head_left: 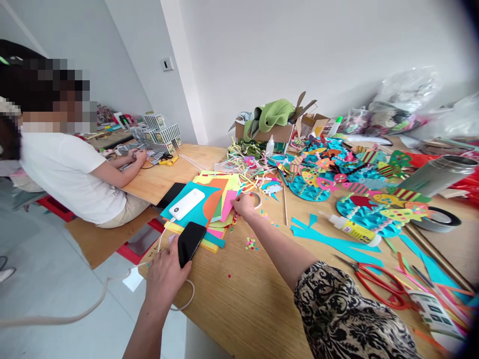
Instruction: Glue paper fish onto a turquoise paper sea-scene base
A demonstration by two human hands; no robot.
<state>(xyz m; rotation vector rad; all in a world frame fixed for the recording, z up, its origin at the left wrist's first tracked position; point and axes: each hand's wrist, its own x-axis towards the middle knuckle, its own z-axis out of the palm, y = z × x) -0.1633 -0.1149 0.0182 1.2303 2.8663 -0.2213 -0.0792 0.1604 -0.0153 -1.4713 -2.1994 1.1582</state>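
Observation:
My left hand (164, 271) grips a black smartphone (192, 242) at the near edge of a stack of coloured paper. My right hand (245, 205) reaches across to the stack's right side, its fingers closed at the edge of a pink sheet of paper (227, 207). On top of the stack lies a white power bank (187, 203) with a white cable (161, 242), resting on a blue sheet (207, 192). Beside my right hand is a roll of tape (257, 199). Small coloured paper dots (251, 243) are scattered on the table near my right forearm.
Blue paper-fish crafts (310, 187), a glue bottle (355, 230), red-handled scissors (381, 286) and a steel flask (437, 174) crowd the right. A filled cardboard box (275, 134) stands by the wall. A person in a white shirt (71, 174) works at the left.

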